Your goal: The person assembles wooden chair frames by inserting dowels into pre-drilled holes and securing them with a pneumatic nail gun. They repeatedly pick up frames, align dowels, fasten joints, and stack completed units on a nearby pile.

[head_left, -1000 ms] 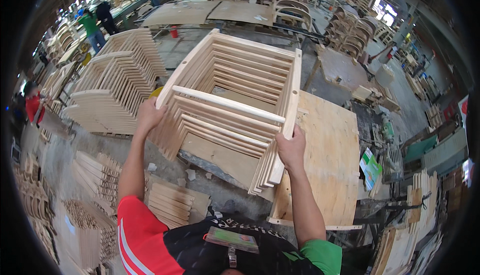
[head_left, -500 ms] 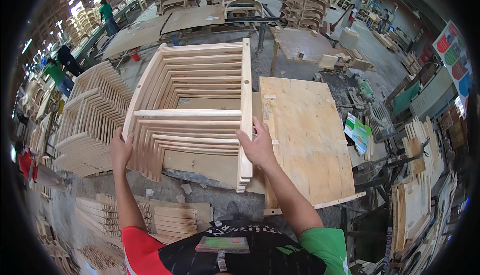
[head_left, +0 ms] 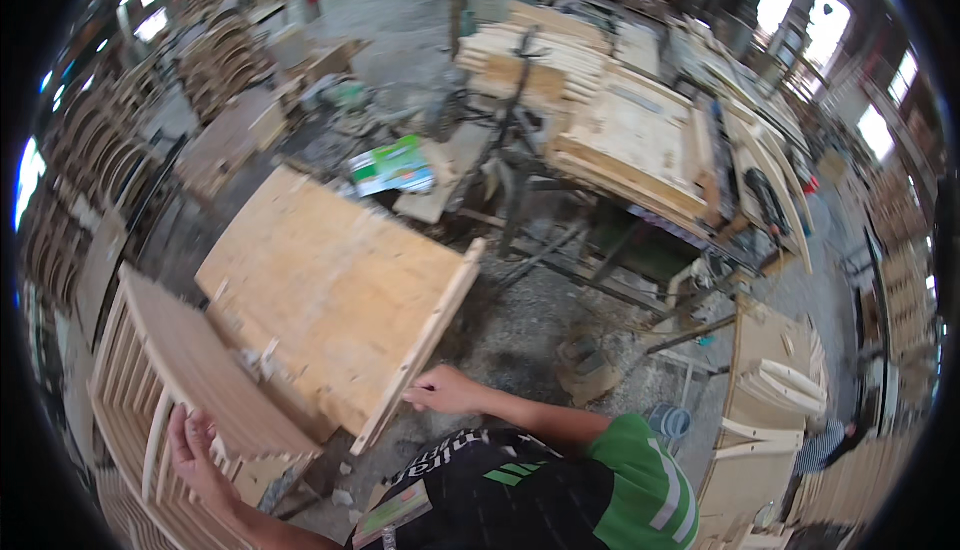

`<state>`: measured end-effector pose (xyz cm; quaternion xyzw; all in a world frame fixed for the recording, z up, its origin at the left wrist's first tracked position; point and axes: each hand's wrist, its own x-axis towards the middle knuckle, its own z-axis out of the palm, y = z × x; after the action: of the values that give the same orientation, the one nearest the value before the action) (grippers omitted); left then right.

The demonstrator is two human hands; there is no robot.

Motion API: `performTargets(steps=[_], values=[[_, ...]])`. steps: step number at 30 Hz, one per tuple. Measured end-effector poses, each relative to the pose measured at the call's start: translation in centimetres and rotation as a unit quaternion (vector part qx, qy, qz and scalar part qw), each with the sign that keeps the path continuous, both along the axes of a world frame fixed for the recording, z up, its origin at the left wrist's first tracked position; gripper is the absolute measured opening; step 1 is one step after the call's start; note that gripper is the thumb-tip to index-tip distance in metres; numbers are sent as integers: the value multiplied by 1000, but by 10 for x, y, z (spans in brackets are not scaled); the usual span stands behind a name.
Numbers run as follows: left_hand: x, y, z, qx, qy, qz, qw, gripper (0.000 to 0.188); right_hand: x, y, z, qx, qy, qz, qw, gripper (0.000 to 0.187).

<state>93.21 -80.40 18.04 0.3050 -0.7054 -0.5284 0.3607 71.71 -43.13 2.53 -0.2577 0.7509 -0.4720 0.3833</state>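
Observation:
At the lower left stands the stack of nested pale wooden frames [head_left: 215, 365], with slats showing along its left side. My left hand [head_left: 198, 458] is at the near side of this stack, fingers upright, slightly bent and somewhat blurred. It appears to hold nothing; whether the fingertips touch the wood I cannot tell. Just beyond the near edge strip of a plywood board [head_left: 330, 295], my right hand [head_left: 442, 390] is loosely closed with nothing visible in it. The board lies tilted in view, right beside the frames.
A green and white printed sheet [head_left: 392, 166] lies past the board. Ahead to the right, a workbench [head_left: 640, 140] carries wooden panels and strips. Curved wooden parts [head_left: 785, 385] rest on a brown sheet at the right, near a person in a striped top [head_left: 825, 447]. A bluish bucket [head_left: 668, 420] stands on the floor.
The view has swung to the right, so the frames and board now appear farther left. My right hand has let go of the frame stack; my left hand has loosened from its side.

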Motion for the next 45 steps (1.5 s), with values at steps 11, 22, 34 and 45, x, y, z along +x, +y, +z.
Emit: performTargets(steps=[11, 22, 34, 45], values=[[-318, 304, -57, 35, -112, -530, 840, 39, 45, 357, -41, 68, 83, -557, 823, 25], [-458, 521, -104, -43, -198, -774, 600, 36, 66, 423, -80, -25, -76, -749, 657, 24], [-664, 558, -127, 3, -220, -733, 644, 33, -194, 539, 8, 58, 173, -725, 665, 24], [-731, 604, -135, 14, -239, -738, 631, 34, -258, 714, 91, 324, 329, -738, 492, 25]])
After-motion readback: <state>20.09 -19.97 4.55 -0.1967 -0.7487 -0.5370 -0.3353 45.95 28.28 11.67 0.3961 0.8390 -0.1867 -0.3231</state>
